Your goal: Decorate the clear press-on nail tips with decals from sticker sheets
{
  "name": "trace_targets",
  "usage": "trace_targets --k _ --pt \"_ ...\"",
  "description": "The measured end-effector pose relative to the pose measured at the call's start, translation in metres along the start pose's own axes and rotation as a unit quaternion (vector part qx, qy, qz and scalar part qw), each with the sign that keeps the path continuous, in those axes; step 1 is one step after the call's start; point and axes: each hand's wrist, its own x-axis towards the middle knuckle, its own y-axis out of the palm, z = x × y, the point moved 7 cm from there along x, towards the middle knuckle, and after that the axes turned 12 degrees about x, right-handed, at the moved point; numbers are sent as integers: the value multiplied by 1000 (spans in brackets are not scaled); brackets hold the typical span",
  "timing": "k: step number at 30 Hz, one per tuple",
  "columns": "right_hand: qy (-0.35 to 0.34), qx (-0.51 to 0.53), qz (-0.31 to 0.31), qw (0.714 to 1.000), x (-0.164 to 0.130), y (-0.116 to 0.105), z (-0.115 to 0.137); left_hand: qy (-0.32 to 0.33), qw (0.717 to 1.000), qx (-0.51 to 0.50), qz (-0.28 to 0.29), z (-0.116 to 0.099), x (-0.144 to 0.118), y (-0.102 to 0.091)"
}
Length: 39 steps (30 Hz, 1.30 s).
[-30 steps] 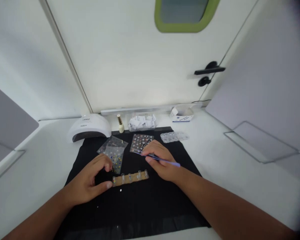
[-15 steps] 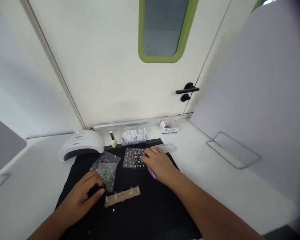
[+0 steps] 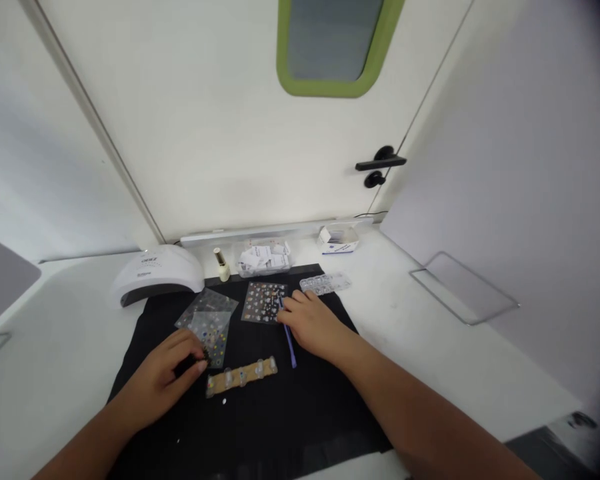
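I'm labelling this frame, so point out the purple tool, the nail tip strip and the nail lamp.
purple tool [image 3: 290, 347]: head view, middle of its thin shaft.
nail tip strip [image 3: 241, 377]: head view, centre of the tan strip.
nail lamp [image 3: 156, 275]: head view, white top of its dome.

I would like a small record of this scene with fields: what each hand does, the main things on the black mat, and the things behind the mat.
left hand: rests on the black mat, fingertips at a small dark item, too small to identify
right hand: lies by the purple stick, grip unclear
strip of clear nail tips: on the mat, between the hands
sticker sheets: one by the right hand, others by the left
behind the mat: white nail lamp, small bottle, clear compartment box
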Motion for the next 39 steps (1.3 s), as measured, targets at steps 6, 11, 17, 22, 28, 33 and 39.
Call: trace_targets --k 6,11,17,22,28,33,39 --pt "-10 27 -9 1000 1 0 -1 4 999 3 -32 0 1 -8" --pt "-16 45 -14 999 2 -1 2 -31 997 17 -66 8 0 -16" --pt "-52 118 -162 978 -12 -47 15 -49 994 21 -97 14 -2 -21" --pt "162 76 -329 927 -41 -113 -74 -75 994 20 -74 24 -6 -12" --pt "332 14 -257 908 -49 -126 -205 -111 992 3 -64 49 -12 2" --pt "303 -27 -161 939 -21 -102 -228 -115 988 14 -98 53 -15 3" --pt "258 -52 -118 958 7 -86 -229 -122 988 14 -97 49 -16 5"
